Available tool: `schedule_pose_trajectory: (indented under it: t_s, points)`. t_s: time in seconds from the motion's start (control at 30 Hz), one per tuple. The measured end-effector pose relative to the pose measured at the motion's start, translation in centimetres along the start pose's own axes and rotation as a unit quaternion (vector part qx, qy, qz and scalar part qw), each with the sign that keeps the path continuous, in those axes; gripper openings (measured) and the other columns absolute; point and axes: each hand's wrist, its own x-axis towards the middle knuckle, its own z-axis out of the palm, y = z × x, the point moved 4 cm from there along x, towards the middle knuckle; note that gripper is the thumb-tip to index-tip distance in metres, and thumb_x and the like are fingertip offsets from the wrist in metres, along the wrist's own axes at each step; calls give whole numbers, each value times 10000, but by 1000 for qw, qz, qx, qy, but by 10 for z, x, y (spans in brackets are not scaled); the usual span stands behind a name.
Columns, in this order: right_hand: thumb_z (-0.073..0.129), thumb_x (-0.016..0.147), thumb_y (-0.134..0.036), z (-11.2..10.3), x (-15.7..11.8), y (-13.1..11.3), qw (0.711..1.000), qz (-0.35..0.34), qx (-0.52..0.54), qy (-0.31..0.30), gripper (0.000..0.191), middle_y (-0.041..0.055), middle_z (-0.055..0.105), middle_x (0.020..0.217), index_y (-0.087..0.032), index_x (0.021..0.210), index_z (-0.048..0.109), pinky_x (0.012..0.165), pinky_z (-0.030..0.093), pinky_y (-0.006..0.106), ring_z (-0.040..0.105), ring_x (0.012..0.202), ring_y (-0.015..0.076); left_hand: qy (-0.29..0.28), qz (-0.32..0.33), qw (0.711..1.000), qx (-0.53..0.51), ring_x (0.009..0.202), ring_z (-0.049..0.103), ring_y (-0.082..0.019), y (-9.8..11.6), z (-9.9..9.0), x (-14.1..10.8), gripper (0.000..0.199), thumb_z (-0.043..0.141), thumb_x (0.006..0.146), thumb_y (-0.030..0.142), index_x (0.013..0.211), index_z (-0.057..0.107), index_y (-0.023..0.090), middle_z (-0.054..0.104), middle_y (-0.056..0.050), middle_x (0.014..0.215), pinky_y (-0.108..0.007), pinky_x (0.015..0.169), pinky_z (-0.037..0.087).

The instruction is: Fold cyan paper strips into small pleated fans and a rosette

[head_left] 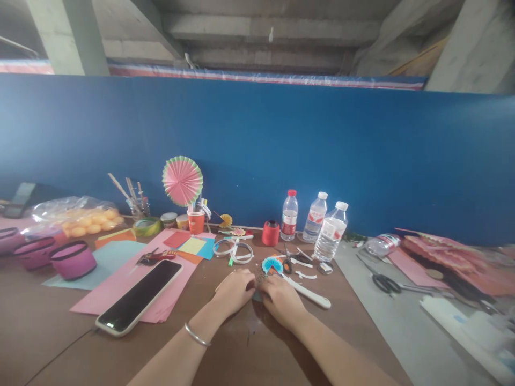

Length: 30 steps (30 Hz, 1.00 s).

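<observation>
My left hand and my right hand rest close together on the brown table, their fingers curled in. Between the fingertips is a small greyish, dotted piece that is mostly hidden; I cannot make out what it is. A pleated blue paper piece with a pale edge lies just beyond the fingers. Beside my right hand is a long white handle. Scissors with dark handle loops and white strips lie farther back. Rolls of narrow tape are behind my left hand.
At left, a phone lies on pink paper, near red-handled pliers and purple containers. A pink paper fan stands in an orange cup. Water bottles stand back right. Black scissors lie on the grey surface.
</observation>
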Motion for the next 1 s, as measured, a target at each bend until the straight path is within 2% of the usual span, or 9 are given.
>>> schedule_pose_trajectory:
  t_s: [0.1,0.23,0.4,0.5,0.77,0.9,1.0]
  points:
    - [493,780,-165,-3,0,3,998,34,46,18,153,39,600,841,-186,874,612,752,348,251,510,851,168,10,13,1000,-9,763,512,-162,3,-1,0,86,503,707,150,736,575,187,578,-16,778,-252,679,370]
    - [488,780,-173,-4,1,10,993,79,83,33,133,33,616,785,-183,779,620,707,356,237,532,795,163,31,13,998,-48,755,518,-159,6,-5,-1,71,499,725,186,750,565,196,595,-4,765,-245,680,365]
    - [505,745,-171,-3,1,15,982,111,135,76,103,15,615,716,-177,709,601,640,363,223,539,706,150,19,-18,993,-114,679,531,-143,4,-6,-2,187,444,784,320,783,588,199,618,9,740,-226,614,360]
    - [500,730,-165,-3,1,13,975,123,156,96,99,2,602,677,-174,676,582,609,362,213,531,665,138,7,-24,991,-129,661,531,-138,3,-5,-2,221,442,777,333,766,608,187,620,9,713,-220,601,357]
    - [431,751,-204,-9,2,13,962,143,205,114,154,-4,573,623,-169,653,544,567,361,213,515,608,136,27,-47,980,-190,575,528,-128,1,-7,-1,228,420,775,319,754,590,167,612,10,649,-217,540,359]
    - [426,748,-221,-11,1,17,954,152,233,112,153,-4,573,622,-174,658,539,566,365,215,517,607,140,59,-43,976,-207,641,544,-137,0,-12,1,196,440,758,286,718,585,160,621,2,684,-219,578,372]
    - [426,751,-238,-9,2,20,951,156,244,111,156,-8,559,609,-178,661,538,560,363,216,511,596,139,63,-54,974,-212,623,544,-136,-2,-10,1,201,441,757,294,711,586,162,615,7,659,-222,570,372]
